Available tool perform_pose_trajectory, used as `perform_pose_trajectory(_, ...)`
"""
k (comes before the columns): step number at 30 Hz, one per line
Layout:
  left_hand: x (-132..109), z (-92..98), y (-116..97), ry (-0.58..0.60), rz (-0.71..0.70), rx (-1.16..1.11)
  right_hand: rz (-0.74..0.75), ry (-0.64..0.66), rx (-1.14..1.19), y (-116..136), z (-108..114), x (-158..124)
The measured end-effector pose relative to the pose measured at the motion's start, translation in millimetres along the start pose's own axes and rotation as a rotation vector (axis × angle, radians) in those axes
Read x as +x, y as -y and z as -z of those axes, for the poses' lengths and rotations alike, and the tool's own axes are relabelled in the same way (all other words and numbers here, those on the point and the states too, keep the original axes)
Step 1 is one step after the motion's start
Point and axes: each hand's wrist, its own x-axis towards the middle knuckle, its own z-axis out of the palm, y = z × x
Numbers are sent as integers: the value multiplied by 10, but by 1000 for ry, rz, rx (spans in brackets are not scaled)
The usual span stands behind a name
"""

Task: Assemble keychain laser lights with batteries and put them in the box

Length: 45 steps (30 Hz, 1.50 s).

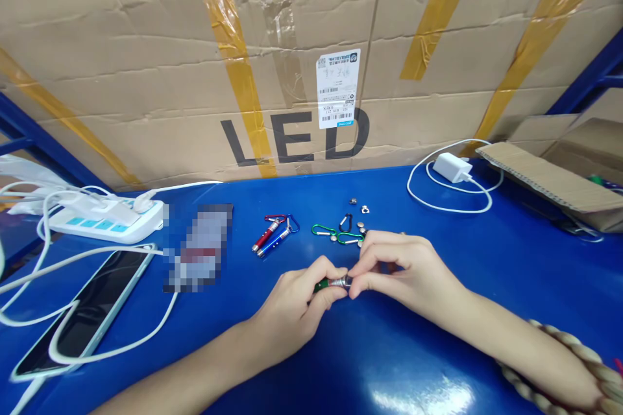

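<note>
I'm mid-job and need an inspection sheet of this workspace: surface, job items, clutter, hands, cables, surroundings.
Surface: glossy blue tabletop, glare at the near side.
Job items: green-and-silver tube in hand; red penlight and blue penlight side by side; green carabiners, black carabiner and small metal pieces beyond the hands.
Clutter: phone, pixelated item (unidentifiable), power strip, all at left.
Hands: left hand grips the tube; right hand pinches its silver end.
Cables: white cables cross the phone; another loops around the white charger.
Surroundings: large cardboard box marked LED behind; open carton at right.
</note>
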Motion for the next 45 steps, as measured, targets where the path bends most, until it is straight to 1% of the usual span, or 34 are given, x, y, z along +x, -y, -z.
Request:
perform_pose_trajectory(4,-4,-25,16,-44,-33,-9,-106,23,65,25,-18,13)
perform_pose_trajectory(7,-12,-42,30,-82,-52,-16,-245,22,132,54,-42,24)
perform_pose_trajectory(9,-18,-51,43,-108,-60,-6,-386,33,228,70,-65,35)
perform_pose_trajectory(13,-25,-62,63,-149,-109,28,-726,136,533,89,-103,61)
perform_pose_trajectory(15,-25,-63,65,-166,-144,53,-799,142,606,96,-104,73)
perform_pose_trajectory(18,-24,-59,57,-187,-181,89,-822,132,636,104,-83,86)
perform_pose_trajectory(22,-28,-50,44,-199,-237,140,-827,181,661,92,-42,106)
perform_pose_trajectory(26,-22,-33,26,-198,-275,164,-808,203,717,38,-32,121)
perform_pose_trajectory(27,-17,-27,17,-192,-266,164,-805,205,730,22,-32,124)
perform_pose_trajectory(29,-5,-19,-4,-162,-207,143,-803,210,741,-6,-29,130)
perform_pose_trajectory(33,9,-19,-36,-62,17,26,-804,202,704,-28,-11,139)
perform_pose_trajectory(35,1,-24,-32,-28,77,-11,-806,197,691,-30,-14,136)
perform_pose_trajectory(39,-32,-31,-2,18,52,-21,-828,221,699,-33,-52,110)
perform_pose_trajectory(45,-13,-18,-14,41,-14,2,-863,223,725,-52,-84,83)
